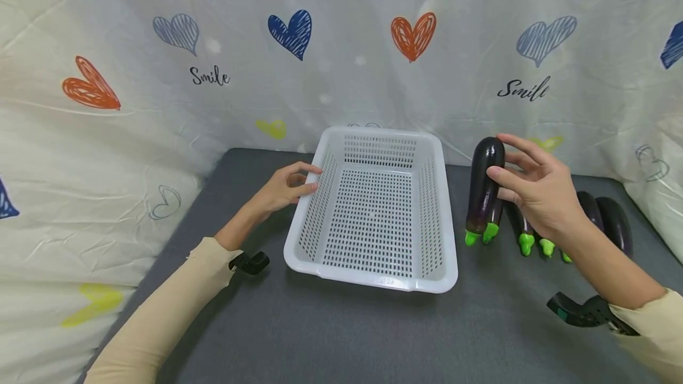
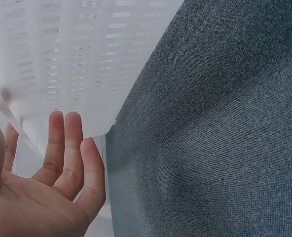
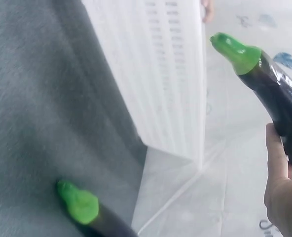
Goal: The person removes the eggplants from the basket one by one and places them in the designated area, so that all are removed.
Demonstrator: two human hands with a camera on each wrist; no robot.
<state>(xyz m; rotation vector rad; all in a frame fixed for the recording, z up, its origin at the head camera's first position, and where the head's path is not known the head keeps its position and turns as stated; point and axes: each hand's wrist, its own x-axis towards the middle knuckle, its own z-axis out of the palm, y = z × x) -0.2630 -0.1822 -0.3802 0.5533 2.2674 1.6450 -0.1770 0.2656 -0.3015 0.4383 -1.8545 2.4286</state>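
Note:
My right hand [image 1: 541, 185] grips a dark purple eggplant [image 1: 484, 179] by its rounded end, thumb on one side and fingers on the other. Its green cap points down toward the table in the head view, and the right wrist view shows the raised eggplant [image 3: 279, 94] beside the basket. My left hand [image 1: 285, 187] holds the left rim of a white perforated plastic basket [image 1: 368, 282]. Seen from the left wrist, several fingers [image 2: 73, 148] lie along the outside of the basket wall [image 2: 87, 64]. Only bare slotted floor shows inside the basket.
Several more eggplants [image 1: 613, 224] lie in a row on the right of the grey cloth-covered table [image 1: 341, 336], partly hidden by my right hand and forearm. One lying eggplant [image 3: 82, 205] is near the basket's right side. A printed white curtain [image 1: 347, 88] hangs behind.

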